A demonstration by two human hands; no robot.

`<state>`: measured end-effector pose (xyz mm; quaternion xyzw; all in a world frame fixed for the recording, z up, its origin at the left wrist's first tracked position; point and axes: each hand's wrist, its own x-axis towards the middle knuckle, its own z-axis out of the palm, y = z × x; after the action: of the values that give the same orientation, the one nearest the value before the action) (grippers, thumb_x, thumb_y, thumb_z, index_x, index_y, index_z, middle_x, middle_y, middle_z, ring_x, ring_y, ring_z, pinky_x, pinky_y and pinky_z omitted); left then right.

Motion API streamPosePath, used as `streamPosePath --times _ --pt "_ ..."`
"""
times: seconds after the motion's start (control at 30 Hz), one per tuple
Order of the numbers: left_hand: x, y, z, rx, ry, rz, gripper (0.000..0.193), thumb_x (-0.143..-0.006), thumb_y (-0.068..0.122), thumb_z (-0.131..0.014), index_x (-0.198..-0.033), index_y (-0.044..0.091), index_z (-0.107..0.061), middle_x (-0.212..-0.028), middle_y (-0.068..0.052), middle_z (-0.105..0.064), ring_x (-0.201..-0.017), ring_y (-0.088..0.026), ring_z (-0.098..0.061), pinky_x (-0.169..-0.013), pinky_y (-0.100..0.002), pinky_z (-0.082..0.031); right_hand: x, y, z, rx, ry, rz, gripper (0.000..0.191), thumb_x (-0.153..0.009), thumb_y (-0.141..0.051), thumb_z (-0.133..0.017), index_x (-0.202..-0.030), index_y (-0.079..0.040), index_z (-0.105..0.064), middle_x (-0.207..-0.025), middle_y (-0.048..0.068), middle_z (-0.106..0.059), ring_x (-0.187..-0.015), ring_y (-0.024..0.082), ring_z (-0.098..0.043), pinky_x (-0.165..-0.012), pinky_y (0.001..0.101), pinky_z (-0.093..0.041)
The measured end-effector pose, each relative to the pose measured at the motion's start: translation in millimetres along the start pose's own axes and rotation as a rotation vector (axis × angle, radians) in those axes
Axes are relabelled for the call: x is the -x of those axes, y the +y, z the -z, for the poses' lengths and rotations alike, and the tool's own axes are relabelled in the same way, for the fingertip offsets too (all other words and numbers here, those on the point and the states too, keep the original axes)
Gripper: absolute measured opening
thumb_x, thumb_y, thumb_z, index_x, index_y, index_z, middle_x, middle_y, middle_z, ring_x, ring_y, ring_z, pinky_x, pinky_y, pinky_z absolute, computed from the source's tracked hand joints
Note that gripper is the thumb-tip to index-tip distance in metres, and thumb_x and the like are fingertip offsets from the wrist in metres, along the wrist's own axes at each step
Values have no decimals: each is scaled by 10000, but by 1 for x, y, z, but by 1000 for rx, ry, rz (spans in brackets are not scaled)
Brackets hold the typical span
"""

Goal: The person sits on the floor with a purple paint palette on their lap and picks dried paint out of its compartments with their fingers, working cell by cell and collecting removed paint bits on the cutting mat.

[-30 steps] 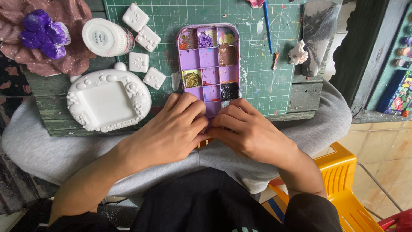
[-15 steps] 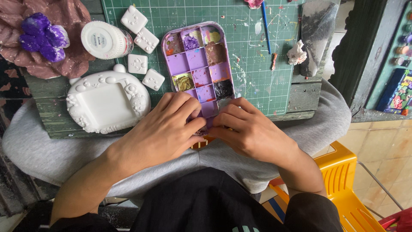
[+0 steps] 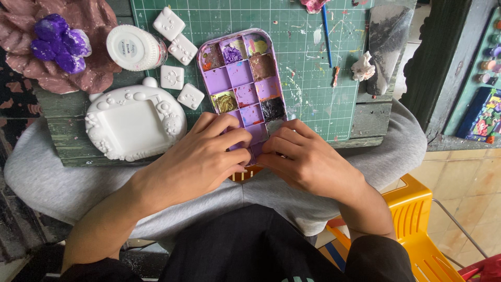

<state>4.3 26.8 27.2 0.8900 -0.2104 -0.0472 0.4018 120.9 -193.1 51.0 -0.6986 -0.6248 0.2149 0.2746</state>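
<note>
palette (image 3: 241,81): 1 | white square tiles (image 3: 169,23): 4 (small) | white frame (image 3: 134,122): 1 | jar (image 3: 134,48): 1

On the green gridded cutting mat (image 3: 308,62) lies the purple plastic paint palette (image 3: 241,86); left of the palette sit four small white plaster tiles (image 3: 177,62) and the white plaster frame (image 3: 133,122); a thin blue-handled brush (image 3: 326,31) lies to its right.

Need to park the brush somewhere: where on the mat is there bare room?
Freest is the green mat between the purple palette and the blue brush, running down toward the right hand. A smaller strip lies above the palette. Left is crowded: white tiles, jar and white frame. Both hands, the left hand included, cover the palette's near end.
</note>
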Motion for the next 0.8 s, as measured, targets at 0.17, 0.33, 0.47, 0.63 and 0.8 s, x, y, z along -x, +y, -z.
streamPosePath --times 0.17,0.33,0.47,0.63,0.8 --pt "2 -2 2 47 -5 -11 164 -784 125 -763 -936 64 -751 -1043 -13 -652 -1087 -209 -551 -934 -387 -428 1 0 -3 -12 1 -24 268 -787 -99 -784 -1045 -52 -730 -1010 46 -637 -976 246 -625 -903 391 -475" --pt "3 -7 -2 116 38 -44 140 -801 92 -758 -932 54 -728 -974 -25 -680 -1011 -207 -603 -918 -377 -439 2 -4 -10 -76 24 -93 317 -830 -173 -814 -1093 -29 -713 -1138 89 -610 -1033 250 -588 -911 390 -421" --pt "5 -7 -6 174 97 -37 109 -848 45 -740 -952 47 -707 -918 -42 -692 -952 -210 -640 -908 -368 -462 0 -6 -21 -107 71 -137 274 -862 -176 -817 -1105 -68 -748 -1192 81 -583 -1059 239 -569 -903 374 -391" --pt "5 -7 -8 149 133 -85 196 -793 -34 -715 -980 17 -689 -943 -80 -712 -967 -239 -682 -892 -392 -507 2 -5 -20 -148 104 -159 263 -844 -152 -816 -1097 -96 -772 -1294 94 -564 -1051 233 -551 -896 381 -368" --pt "1 -9 -14 128 288 -142 193 -849 -58 -731 -1019 -12 -652 -1023 -126 -713 -1015 -278 -718 -900 -378 -597 3 -3 -20 -110 135 -239 310 -845 -98 -807 -1144 -65 -730 -1352 104 -548 -1130 250 -554 -919 373 -356"
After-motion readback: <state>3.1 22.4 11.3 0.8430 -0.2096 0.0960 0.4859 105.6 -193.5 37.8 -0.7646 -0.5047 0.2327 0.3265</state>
